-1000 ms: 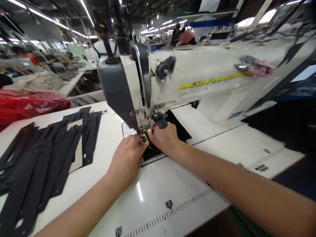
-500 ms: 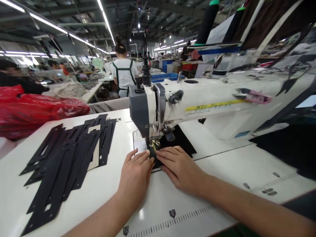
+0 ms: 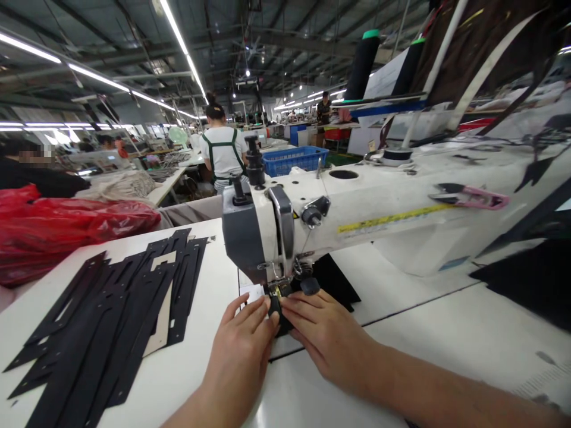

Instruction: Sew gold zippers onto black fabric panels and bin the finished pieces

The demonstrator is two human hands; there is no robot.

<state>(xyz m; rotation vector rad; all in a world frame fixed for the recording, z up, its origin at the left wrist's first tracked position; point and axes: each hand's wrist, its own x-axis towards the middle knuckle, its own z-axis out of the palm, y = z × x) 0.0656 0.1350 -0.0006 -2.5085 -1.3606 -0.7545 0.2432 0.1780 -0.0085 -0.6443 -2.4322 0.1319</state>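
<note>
A white sewing machine (image 3: 383, 193) stands before me, with black fabric (image 3: 336, 282) lying under its needle area. My left hand (image 3: 241, 348) is just left of the presser foot (image 3: 279, 290), fingers bent and thumb closed against a small black piece (image 3: 274, 306) at the front of the fabric. On the other side, my right hand (image 3: 332, 333) lies with fingers stretched flat on the black fabric, their tips close to the foot. The needle's tip and the fabric beneath the fingers are hidden.
Overlapping black cut strips (image 3: 102, 315) cover the left of the white table (image 3: 214, 368). Pink-handled snips (image 3: 477, 196) rest on the machine arm. A red plastic bag (image 3: 80, 226) and a blue basket (image 3: 297, 159) are beyond; a person (image 3: 223, 145) stands with back turned.
The camera view has tilted up, so the table and machine head sit lower in the picture. Both hands remain at the presser foot, with little visible movement against the fabric.
</note>
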